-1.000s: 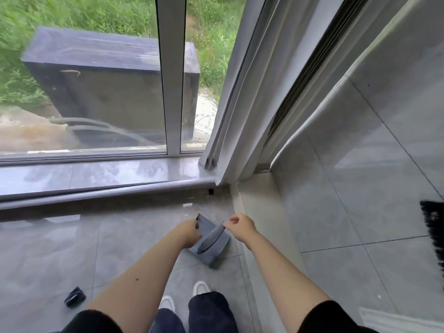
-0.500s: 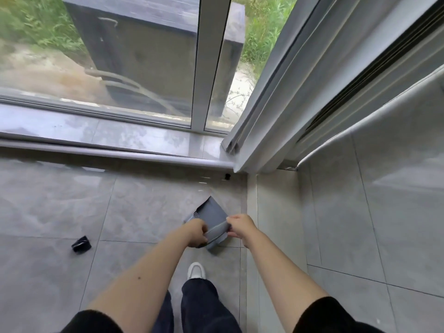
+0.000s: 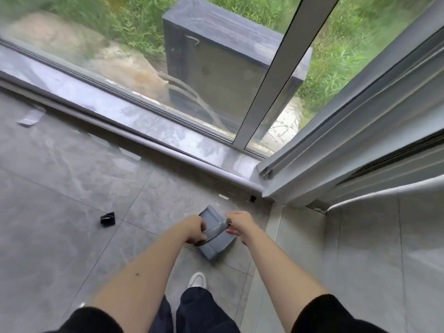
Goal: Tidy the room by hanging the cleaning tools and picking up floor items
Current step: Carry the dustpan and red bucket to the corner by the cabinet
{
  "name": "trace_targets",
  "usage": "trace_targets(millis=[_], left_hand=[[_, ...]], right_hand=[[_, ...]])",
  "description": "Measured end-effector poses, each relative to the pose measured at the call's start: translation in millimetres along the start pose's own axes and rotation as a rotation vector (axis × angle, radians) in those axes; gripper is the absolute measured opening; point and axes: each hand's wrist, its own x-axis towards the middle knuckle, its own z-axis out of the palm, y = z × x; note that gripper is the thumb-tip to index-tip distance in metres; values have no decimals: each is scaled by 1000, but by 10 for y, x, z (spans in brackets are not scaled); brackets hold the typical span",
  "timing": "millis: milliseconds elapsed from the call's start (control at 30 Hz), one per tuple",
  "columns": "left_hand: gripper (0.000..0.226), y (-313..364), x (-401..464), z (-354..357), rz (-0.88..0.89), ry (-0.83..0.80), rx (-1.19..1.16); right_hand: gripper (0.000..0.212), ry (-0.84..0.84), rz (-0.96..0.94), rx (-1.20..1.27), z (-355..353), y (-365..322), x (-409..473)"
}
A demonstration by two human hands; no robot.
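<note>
Legs: dark trousers (image 3: 199, 311) and one white shoe (image 3: 197, 280) on the grey tiled floor (image 3: 60, 236), at the bottom of the head view.
Arms: both bare forearms reach forward from black sleeves (image 3: 91, 319), meeting over the floor.
Left hand: the left hand (image 3: 195, 230) is curled round the near end of the dustpan's handle.
Right hand: the right hand (image 3: 239, 224) pinches the far end of the same handle between thumb and fingers.
Dustpan: a grey dustpan (image 3: 216, 239) held between the two hands, above the floor and just ahead of the shoe — whether anything lies in its pan cannot be told.
Floor items: a small black object (image 3: 107, 219) lies on the tiles to the left of the hands, well apart from them; a pale flat scrap (image 3: 30, 118) lies farther left, near the window sill (image 3: 149, 131).
Corner: a tiny dark piece (image 3: 252, 198) sits at the foot of the sill, beside the hanging white curtain (image 3: 360, 150).
Outside: beyond the glass — a dark box-shaped block (image 3: 223, 68) stands among green grass (image 3: 336, 56) and bare soil.
</note>
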Motion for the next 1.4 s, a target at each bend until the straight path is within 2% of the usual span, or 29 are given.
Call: trace_targets(millis=[100,167,233,333,500,933,1000,1067,1100,1167,1267,1333,1400], left_hand=[[25,-335,-174,-96,-37,33,-124],[32,-581,-305,-164,-47,61,-210],[30,-818,-428,-246,-53,83,-261],[31,-1245,-658,-359,-65,138,-352],[26,-1909,-1093,-565,-98,258,-489],[28,-3879,-2348,-1047,-182,536,-715],[30,-4124,-2478,-1105,-197,596,-740],[30,-4400,-2618,-1155,-209,648,-786],[29,-4545,-2690,-1180,-213,673,-829],[28,-4814,-2823,-1242,-221,712,-892],[28,-5230,-3013,-1366,-254,769,-996],[26,-5499,-3148,-1473,-285,783,-1062],[23,-5725,-3287,-1575,-302,794,-1083]], right_hand=[[16,-52,-54,-79,333,-133,-103],[14,-79,-94,-115,590,-225,-192],[14,-111,-129,-179,850,-308,-284],[29,-161,-189,-289,1327,-425,-467],[15,-193,-252,-391,2116,-601,-774],[36,-354,-419,-602,4494,-854,-1689],[28,-374,-446,-613,4796,-888,-1800],[7,-414,-402,-576,5127,-943,-1893],[4,-427,-373,-558,5300,-967,-1940],[15,-468,-334,-561,5628,-1007,-2002],[11,-586,-316,-599,6142,-1063,-2125],[25,-654,-302,-625,6491,-1150,-2195],[29,-719,-273,-645,6788,-1242,-2280]])
